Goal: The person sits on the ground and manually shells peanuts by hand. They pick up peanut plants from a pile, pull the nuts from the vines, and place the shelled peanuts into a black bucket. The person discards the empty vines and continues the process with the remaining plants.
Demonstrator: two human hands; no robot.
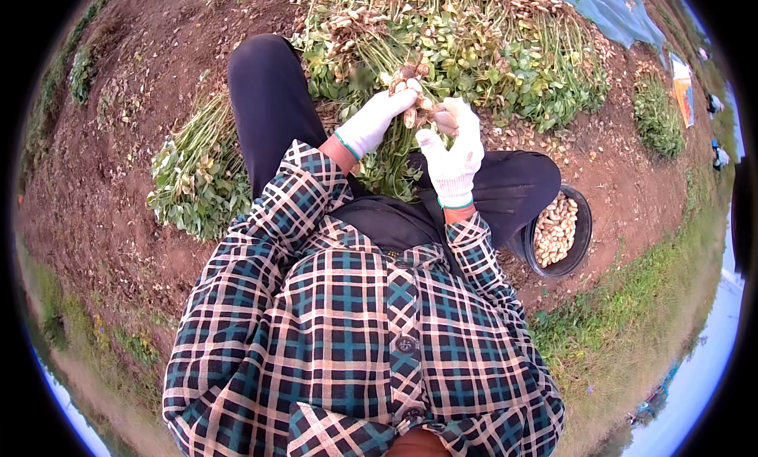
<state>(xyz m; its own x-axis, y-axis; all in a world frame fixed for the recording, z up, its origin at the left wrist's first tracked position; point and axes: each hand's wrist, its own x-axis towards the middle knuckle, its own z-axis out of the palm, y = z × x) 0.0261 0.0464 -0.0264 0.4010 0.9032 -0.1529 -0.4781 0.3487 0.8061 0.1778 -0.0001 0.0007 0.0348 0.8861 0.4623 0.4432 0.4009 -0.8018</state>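
Note:
My left hand (379,118), in a white knit glove with a green cuff edge, grips a bunch of peanut pods (413,96) at the root end of pulled peanut plants. The green stems (394,161) of that bunch hang down between my legs. Just right of the pods is my right hand (455,146), gloved alike, its thumb and fingers curved apart close to the bunch. Whether a pod lies between its fingers, I cannot tell. Beside my right knee a black bucket (583,235) holds many picked peanuts (555,229).
A wide heap of peanut plants (474,60) lies ahead of my knees. Another pile (201,173) is at my left, and a smaller one (657,116) at the far right. A blue sheet (619,13) is spread at the top right. Grass (598,332) borders the brown soil.

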